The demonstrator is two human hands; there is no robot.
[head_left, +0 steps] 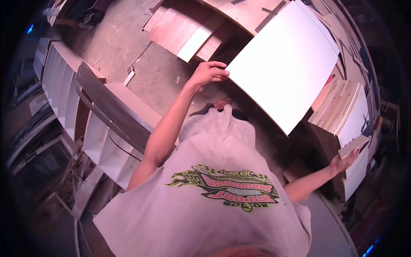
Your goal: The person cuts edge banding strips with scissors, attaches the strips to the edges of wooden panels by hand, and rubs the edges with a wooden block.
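A large white board (284,64) lies at the upper right, its left corner pointing towards my body. My left hand (207,75) is at that corner, with bent fingers closed against its edge; the thumb is hard to make out. Far to the right, my right hand (345,162) holds a small pale block (353,146) beside a stack of light wood pieces (335,107). That block is over a white panel (356,171) on the stack's outer side.
Reddish wood panels (184,23) stand beyond my left hand. White shelving (60,81) and a long dark curved board (113,109) are on the left. Dusty floor (115,38) shows between them. More boards line the far right edge.
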